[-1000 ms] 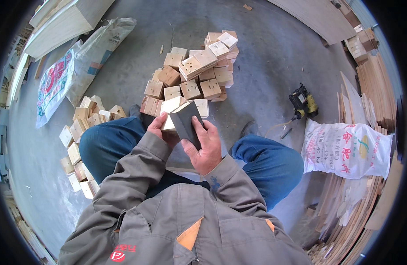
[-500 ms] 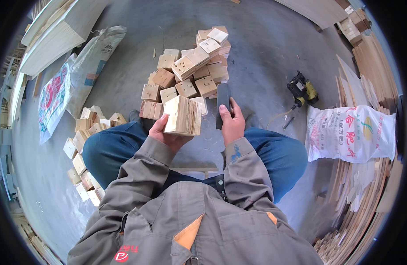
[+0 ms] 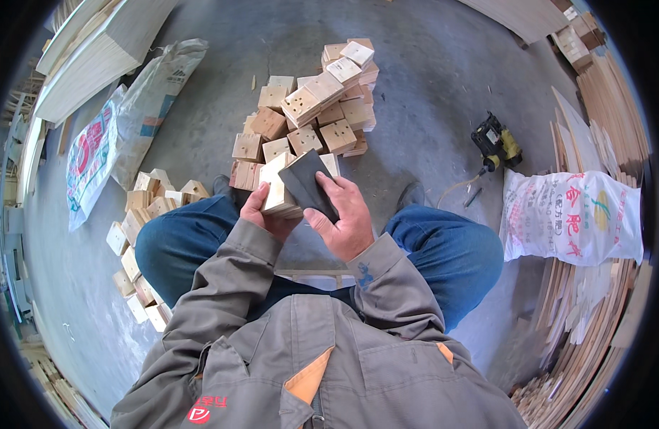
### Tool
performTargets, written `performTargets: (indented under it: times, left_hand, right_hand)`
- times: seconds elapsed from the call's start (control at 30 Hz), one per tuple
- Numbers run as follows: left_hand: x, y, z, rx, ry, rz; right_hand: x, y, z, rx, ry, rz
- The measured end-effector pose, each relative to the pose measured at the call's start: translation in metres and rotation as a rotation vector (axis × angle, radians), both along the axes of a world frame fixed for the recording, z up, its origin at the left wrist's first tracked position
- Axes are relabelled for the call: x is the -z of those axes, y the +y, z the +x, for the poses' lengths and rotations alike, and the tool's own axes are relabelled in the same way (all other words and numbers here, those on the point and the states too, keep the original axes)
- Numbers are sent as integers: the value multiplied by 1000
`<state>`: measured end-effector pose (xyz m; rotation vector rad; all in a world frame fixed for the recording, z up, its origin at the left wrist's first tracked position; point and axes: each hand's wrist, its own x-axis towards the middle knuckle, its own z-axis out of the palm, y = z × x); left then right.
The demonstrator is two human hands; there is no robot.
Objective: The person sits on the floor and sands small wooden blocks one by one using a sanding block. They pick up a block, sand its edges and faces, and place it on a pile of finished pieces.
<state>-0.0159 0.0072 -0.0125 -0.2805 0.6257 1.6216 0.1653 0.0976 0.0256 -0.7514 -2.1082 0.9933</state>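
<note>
Two hands meet above the floor point(image 3: 429, 79) between the knees point(image 3: 170, 247): the left hand point(image 3: 266, 216) grips a wooden block point(image 3: 275, 184), and the right hand point(image 3: 349, 223) clasps a flat dark pad point(image 3: 306, 180) set aslant over the block's right side. The left thumb lies along the block's near edge, probably because this braces it and leaves most of the upper face free. The right thumb and fingers spread over the pad, which suggests a broad, even hold rather than a pinch. More blocks sit in a heap point(image 3: 301, 106) straight ahead and in a second group point(image 3: 134, 222) beside the left leg, seemingly for easy reach (the heap is loose, its pieces leaning at odd angles).

The pad hides part of the block, so how fully the two touch cannot be told. The left fingertips vanish under the block. Whether the pad is solid or wrapped is hard to make out. The left leg covers some of the second group, and the dark rim cuts off the stacked boards point(image 3: 602, 336) at right.
</note>
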Motion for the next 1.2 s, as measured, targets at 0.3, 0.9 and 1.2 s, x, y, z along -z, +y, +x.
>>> performTargets:
  times: [0.3, 0.9, 1.2]
  left_hand:
    - [-12, -7, 10, 214, 14, 138]
    - [-27, 7, 8, 154, -98, 13]
    - [-18, 7, 2, 217, -128, 196]
  right_hand:
    - [51, 42, 12, 377, 266, -607]
    - [38, 31, 14, 208, 35, -561]
    - [-9, 27, 15, -82, 622, -937]
